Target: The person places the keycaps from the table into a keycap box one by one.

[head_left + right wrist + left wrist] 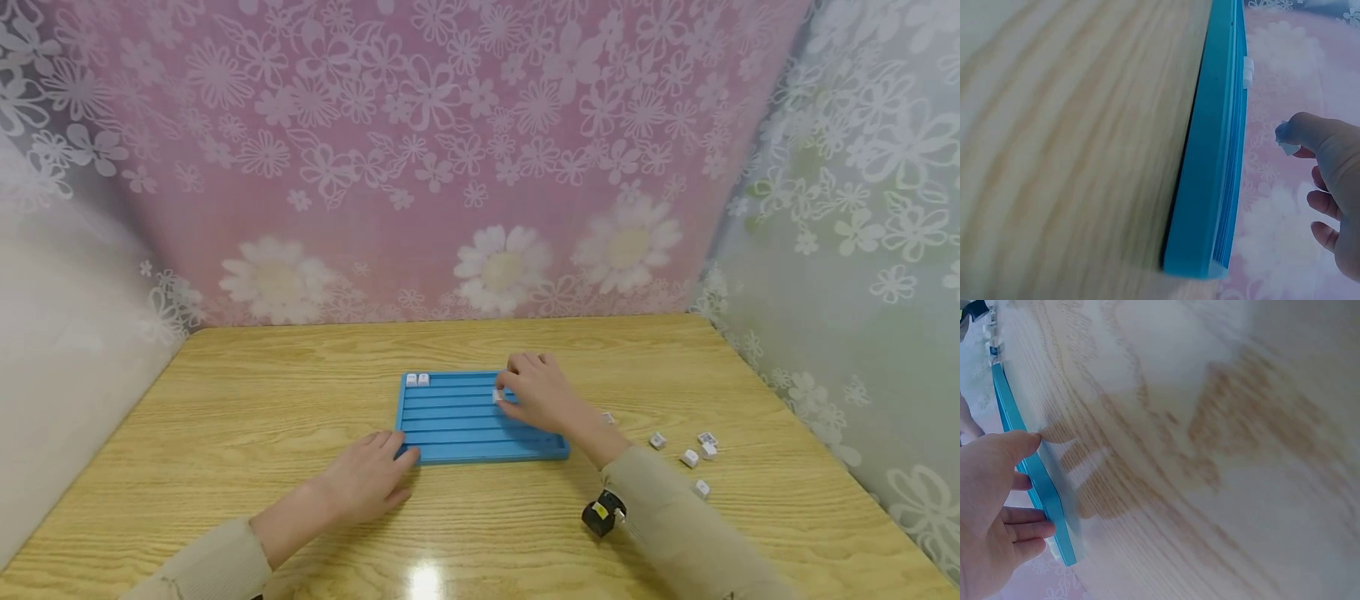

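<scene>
White tile (498,395) pinched in right-hand fingers (517,385) over the blue slotted tray (457,433) mid-bench, two placed tiles (417,380) at 9 o'clock along the slots; left hand (367,479) flat, steadying the tray's near-left corner.

Two bare hands and forearms show, with no gloves, rings or watch visible. Each arm wears a long, plain beige-olive sleeve of soft cloth, the left sleeve (206,562) ending at the wrist and the right sleeve (675,525) loose and creased along the forearm. A small black camera (603,513) with a pale yellow-white front part sits at the right cuff, strapped to the wrist.
</scene>
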Motion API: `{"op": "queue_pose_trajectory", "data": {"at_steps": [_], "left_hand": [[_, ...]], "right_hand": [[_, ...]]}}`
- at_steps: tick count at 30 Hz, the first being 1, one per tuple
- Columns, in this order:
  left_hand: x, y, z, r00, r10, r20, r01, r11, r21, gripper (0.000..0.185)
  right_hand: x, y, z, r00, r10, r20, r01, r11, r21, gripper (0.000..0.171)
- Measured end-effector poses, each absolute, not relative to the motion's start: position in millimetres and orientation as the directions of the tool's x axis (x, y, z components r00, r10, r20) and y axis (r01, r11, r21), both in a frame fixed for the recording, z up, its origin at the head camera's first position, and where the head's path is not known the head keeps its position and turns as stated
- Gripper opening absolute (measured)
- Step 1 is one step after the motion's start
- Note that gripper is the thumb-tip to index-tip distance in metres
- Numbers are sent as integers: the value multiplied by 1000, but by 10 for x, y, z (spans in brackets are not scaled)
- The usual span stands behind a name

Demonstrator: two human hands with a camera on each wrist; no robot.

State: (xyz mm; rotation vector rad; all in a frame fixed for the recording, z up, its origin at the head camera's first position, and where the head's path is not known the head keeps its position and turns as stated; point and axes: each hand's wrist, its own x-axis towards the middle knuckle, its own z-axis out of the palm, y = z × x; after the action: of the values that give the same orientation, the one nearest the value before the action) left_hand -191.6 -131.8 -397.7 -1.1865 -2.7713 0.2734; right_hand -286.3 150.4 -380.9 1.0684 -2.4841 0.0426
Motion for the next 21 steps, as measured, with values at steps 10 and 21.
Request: {"op": "queue_pose_trajectory", "data": {"at_steps": [10,21], "left_hand": [[-1904,-1316,-3961,-690,724,27,706,680,-198,48],[-1912,-1322,-3957,-692,722,24,703,681,-206,48]], "right_hand": [[-3009,1200,-3766,-663,-654,364,-679,730,75,12],[-3162,915,-3810,-765,-591,257,-608,794,15,16]]}}
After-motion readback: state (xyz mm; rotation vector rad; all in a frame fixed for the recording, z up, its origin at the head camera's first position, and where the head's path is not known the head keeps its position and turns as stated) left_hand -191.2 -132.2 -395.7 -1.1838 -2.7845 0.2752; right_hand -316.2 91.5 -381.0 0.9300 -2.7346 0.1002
